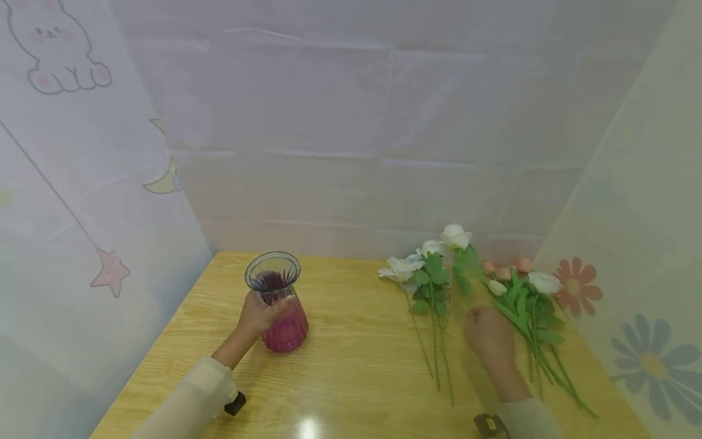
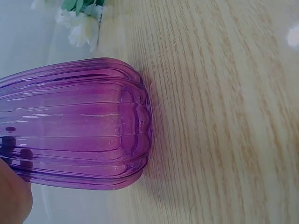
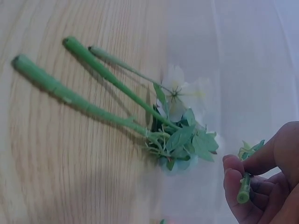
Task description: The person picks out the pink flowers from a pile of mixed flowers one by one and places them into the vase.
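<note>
My left hand (image 1: 259, 314) grips a ribbed glass vase (image 1: 286, 329) below its flared rim, thumb across the front, the other fingers mostly hidden. Purple-pink at the bottom and bluish at the top, the vase stands upright on the table; its lower body (image 2: 84, 126) fills much of the left wrist view. In the right hand (image 1: 490, 341) a white rose (image 1: 455, 236) is held by its green stem (image 3: 244, 189), pinched between thumb and fingers. The rose head points toward the back wall. Beside that hand, several white flowers (image 1: 403, 268) lie with their stems toward me.
Right of the right hand lies another bunch, with peach flowers (image 1: 504, 272), a white flower (image 1: 545, 282) and green stems. The wooden table (image 1: 351, 341) meets a pale sheet (image 1: 329, 195) at the back. Printed sheets hang at both sides.
</note>
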Available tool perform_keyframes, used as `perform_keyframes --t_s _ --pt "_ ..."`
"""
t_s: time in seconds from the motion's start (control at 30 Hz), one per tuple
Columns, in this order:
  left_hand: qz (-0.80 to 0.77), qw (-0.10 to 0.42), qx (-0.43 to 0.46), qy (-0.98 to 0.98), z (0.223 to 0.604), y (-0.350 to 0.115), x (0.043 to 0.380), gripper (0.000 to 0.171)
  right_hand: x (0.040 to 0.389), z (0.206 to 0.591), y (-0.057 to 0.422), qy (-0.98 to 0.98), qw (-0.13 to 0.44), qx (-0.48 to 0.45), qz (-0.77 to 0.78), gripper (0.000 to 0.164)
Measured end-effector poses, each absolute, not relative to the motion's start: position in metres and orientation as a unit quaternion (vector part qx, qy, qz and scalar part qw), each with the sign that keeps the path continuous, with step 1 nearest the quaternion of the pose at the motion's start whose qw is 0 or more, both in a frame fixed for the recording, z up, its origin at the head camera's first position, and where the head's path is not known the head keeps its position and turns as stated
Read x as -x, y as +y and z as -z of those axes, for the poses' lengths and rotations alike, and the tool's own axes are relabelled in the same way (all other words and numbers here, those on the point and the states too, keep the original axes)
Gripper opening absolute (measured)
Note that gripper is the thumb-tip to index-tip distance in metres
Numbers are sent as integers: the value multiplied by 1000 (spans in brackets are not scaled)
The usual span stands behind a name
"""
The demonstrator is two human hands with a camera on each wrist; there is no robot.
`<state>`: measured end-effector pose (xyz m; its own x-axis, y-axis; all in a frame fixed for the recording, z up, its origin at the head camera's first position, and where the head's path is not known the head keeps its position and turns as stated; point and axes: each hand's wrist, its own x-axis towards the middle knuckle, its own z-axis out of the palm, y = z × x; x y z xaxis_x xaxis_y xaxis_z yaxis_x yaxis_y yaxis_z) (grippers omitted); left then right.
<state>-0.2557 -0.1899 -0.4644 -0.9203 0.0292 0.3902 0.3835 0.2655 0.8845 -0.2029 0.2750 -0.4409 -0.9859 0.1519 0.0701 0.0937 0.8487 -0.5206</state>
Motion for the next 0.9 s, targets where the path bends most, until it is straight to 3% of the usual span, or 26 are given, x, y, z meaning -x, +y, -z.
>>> perform_keyframes --t_s 0.33,0.57,0.9 --pt "580 148 124 -791 467 -191 256 53 204 438 253 -952 7 86 -293 45" --pt "575 146 122 -796 465 -190 257 56 206 436 230 -960 37 60 -273 33" --pt "578 165 131 -788 466 -190 257 49 222 443 200 -964 25 50 -258 26"
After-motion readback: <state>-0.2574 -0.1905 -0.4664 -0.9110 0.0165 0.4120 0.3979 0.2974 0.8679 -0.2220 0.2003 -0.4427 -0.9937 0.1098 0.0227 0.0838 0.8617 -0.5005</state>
